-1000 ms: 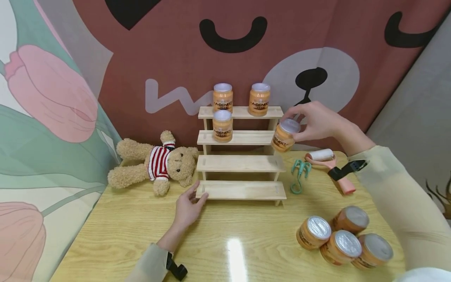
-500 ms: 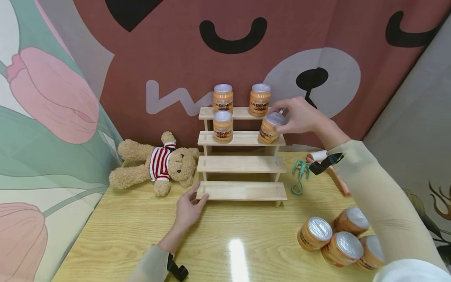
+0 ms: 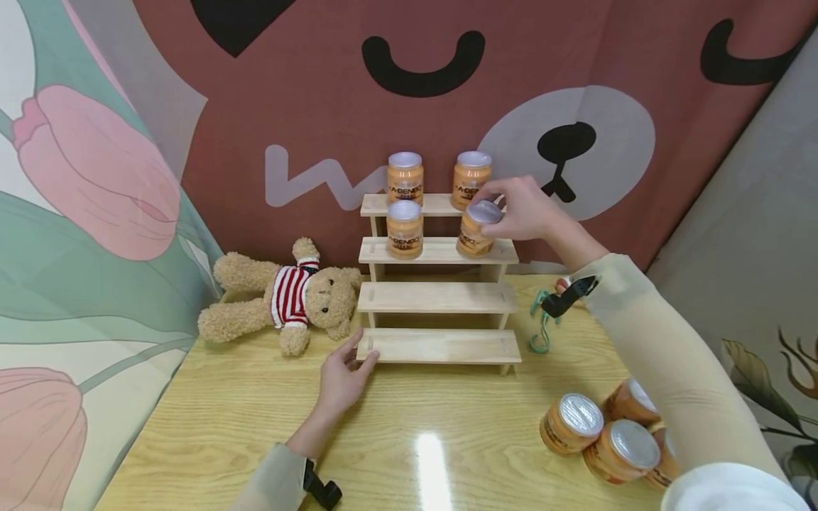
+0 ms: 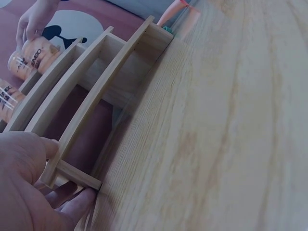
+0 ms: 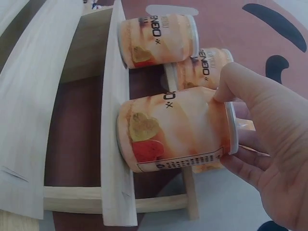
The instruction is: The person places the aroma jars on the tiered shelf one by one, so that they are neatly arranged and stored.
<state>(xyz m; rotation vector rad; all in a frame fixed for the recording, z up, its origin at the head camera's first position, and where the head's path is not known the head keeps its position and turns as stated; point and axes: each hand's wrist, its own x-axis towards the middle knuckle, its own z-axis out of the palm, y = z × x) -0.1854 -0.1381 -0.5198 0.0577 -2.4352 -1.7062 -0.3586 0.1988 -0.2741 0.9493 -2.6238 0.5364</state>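
Orange-labelled jar [image 3: 476,228], rigid with a smooth, likely slippery wall, sits right of centre on the wooden rack [image 3: 438,298]. Right hand [image 3: 527,207] fingers curl round its lid end; left hand [image 3: 340,377] fingers lie relaxed against the rack's bottom step.

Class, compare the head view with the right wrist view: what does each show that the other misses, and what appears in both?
Only the head view shows the teddy bear, the left hand touching the rack's bottom step, and the spare jars lying on the table. Only the right wrist view shows the held jar's label close up. Both show the right hand holding a jar at the wooden rack, with other jars shelved nearby.
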